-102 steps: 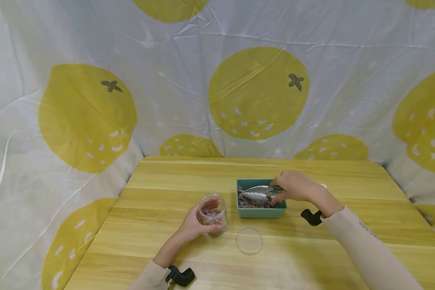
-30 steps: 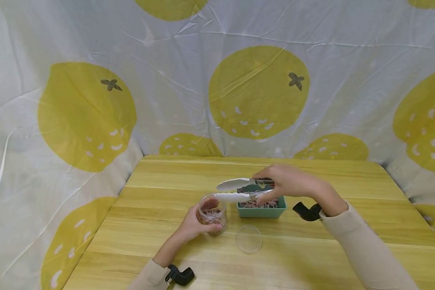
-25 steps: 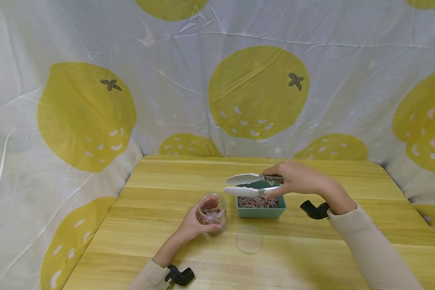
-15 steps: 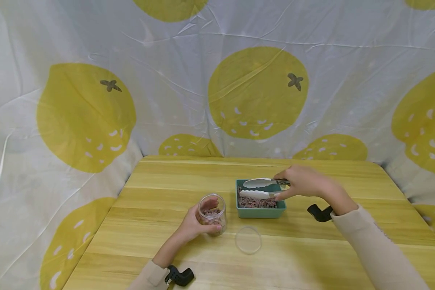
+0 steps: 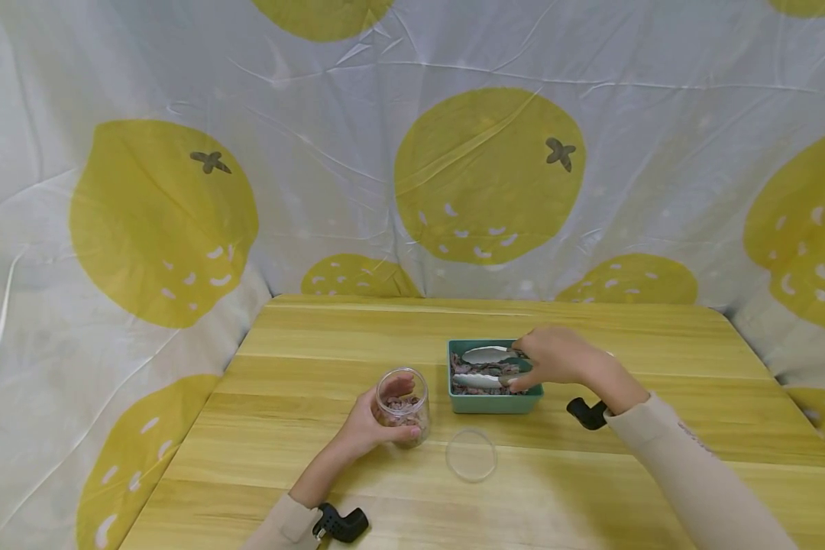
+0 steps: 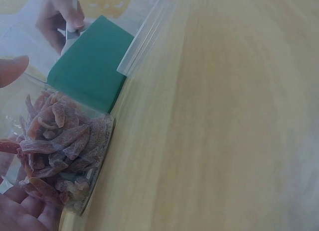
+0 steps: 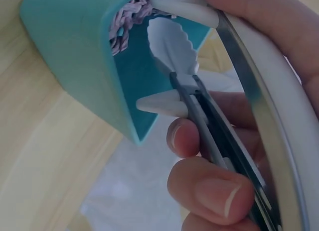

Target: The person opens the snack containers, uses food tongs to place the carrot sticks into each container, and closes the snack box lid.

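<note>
My left hand (image 5: 366, 425) is wrapped around a clear jar (image 5: 412, 429) standing upright on the table, its mouth uncovered. Reddish-brown dried strips (image 6: 60, 139), perhaps dried meat or fruit, fill its lower part, as the left wrist view shows. My right hand (image 5: 557, 357) grips metal tongs (image 5: 481, 380) with white scalloped tips between thumb and fingers. Their two arms stand spread apart, tips down inside a teal rectangular box (image 5: 493, 406) among more strips (image 7: 130, 19). The right wrist view shows nothing clearly pinched between the tips.
A round clear lid (image 5: 471, 456) lies flat on the wooden table (image 5: 330, 336), in front of the box and right of the jar. A lemon-print curtain (image 5: 330, 176) hangs behind and at the sides. Black camera mounts (image 5: 344, 524) sit on both wrists.
The tongs were in the box, then were at the jar's mouth, moved back right over the box, and are now lowered into the strips. My left hand, jar and lid have stayed put.
</note>
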The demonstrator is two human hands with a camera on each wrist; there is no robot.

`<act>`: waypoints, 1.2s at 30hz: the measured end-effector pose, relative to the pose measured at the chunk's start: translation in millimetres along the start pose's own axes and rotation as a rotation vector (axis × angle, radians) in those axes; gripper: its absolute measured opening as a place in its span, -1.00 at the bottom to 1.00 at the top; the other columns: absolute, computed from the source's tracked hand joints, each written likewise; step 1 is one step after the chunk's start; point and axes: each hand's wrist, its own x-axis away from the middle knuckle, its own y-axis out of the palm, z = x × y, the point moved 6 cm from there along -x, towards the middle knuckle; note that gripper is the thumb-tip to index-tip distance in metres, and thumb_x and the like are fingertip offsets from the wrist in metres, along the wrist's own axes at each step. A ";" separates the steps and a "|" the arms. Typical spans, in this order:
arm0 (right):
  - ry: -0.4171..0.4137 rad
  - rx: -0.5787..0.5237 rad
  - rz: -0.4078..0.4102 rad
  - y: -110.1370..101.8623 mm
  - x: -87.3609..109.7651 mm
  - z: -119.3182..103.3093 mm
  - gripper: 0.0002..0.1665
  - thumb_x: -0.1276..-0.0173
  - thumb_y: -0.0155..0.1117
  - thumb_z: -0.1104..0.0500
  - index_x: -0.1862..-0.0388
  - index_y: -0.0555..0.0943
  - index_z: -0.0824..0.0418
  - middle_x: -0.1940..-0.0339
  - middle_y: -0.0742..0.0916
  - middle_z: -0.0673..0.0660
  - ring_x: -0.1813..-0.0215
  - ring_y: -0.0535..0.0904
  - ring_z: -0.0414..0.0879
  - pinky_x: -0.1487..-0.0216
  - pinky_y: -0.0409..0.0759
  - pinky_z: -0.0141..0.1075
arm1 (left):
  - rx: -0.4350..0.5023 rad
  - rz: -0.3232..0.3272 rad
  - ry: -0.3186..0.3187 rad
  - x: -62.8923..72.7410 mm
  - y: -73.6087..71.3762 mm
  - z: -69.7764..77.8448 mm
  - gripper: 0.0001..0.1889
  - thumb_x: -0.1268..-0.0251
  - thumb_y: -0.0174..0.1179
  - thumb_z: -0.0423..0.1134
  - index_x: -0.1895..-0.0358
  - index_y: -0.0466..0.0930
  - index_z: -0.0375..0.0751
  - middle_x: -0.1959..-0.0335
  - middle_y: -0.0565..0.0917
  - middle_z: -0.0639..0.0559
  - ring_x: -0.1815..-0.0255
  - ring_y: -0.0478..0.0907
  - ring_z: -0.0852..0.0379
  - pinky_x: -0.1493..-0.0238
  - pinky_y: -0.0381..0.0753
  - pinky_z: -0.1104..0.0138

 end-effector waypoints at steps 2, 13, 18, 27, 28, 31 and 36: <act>0.008 0.008 -0.006 0.4 -1.8 -1.8 -0.23 -0.20 0.45 -0.26 -0.08 0.64 0.36 0.64 0.50 -0.07 0.59 0.38 -0.22 0.50 0.36 -0.31 | -0.003 0.000 0.001 0.2 0.0 0.8 -0.18 0.01 0.54 -0.43 -0.39 0.35 -0.34 -0.32 0.47 -0.33 -0.38 0.37 -0.21 -0.41 0.34 0.19; 0.051 -0.015 -0.043 2.8 -8.7 -0.2 -0.48 -0.17 0.48 -0.25 0.56 0.48 0.09 0.66 0.32 -0.05 0.60 0.15 -0.20 0.55 0.10 -0.33 | 0.003 -0.002 0.038 -0.9 -1.1 3.6 -0.21 0.00 0.51 -0.47 -0.37 0.35 -0.40 -0.29 0.47 -0.37 -0.36 0.35 -0.32 -0.41 0.28 -0.06; 0.057 -0.049 -0.053 5.7 -9.1 -2.1 -0.50 -0.21 0.47 -0.20 0.59 0.48 0.09 0.67 0.35 -0.04 0.62 0.17 -0.21 0.55 0.12 -0.34 | 0.007 -0.002 0.027 -0.2 -0.9 4.0 -0.20 0.00 0.51 -0.47 -0.37 0.35 -0.39 -0.30 0.47 -0.36 -0.37 0.34 -0.30 -0.42 0.28 -0.01; 0.059 -0.068 -0.054 7.5 -9.5 -4.6 -0.59 -0.24 0.47 -0.14 0.60 0.55 0.05 0.69 0.39 -0.05 0.63 0.16 -0.21 0.56 0.09 -0.33 | -0.004 -0.002 0.003 0.9 0.0 4.2 -0.18 0.00 0.53 -0.42 -0.39 0.33 -0.37 -0.33 0.45 -0.35 -0.39 0.35 -0.23 -0.41 0.33 0.16; 0.060 -0.068 -0.052 7.6 -9.7 -4.6 -0.60 -0.24 0.47 -0.14 0.59 0.56 0.04 0.70 0.39 -0.05 0.63 0.16 -0.21 0.55 0.08 -0.33 | -0.005 -0.002 0.003 0.8 0.0 4.4 -0.18 0.00 0.53 -0.42 -0.39 0.33 -0.37 -0.33 0.45 -0.35 -0.39 0.35 -0.23 -0.42 0.33 0.15; 0.062 -0.052 -0.039 8.2 -9.9 -3.7 -0.58 -0.24 0.48 -0.13 0.60 0.52 0.05 0.70 0.33 -0.06 0.63 0.12 -0.21 0.55 0.05 -0.32 | -0.007 0.000 0.009 0.7 -0.3 4.6 -0.19 -0.01 0.53 -0.42 -0.39 0.34 -0.37 -0.32 0.45 -0.36 -0.38 0.36 -0.24 -0.42 0.32 0.10; 0.058 -0.006 -0.002 8.9 -9.2 -4.6 -0.48 -0.21 0.50 -0.11 0.64 0.38 0.06 0.67 0.22 -0.07 0.60 0.05 -0.20 0.54 0.01 -0.31 | 0.004 -0.003 0.013 0.9 0.2 3.4 -0.20 -0.01 0.53 -0.41 -0.38 0.35 -0.34 -0.32 0.46 -0.34 -0.38 0.35 -0.25 -0.42 0.31 0.12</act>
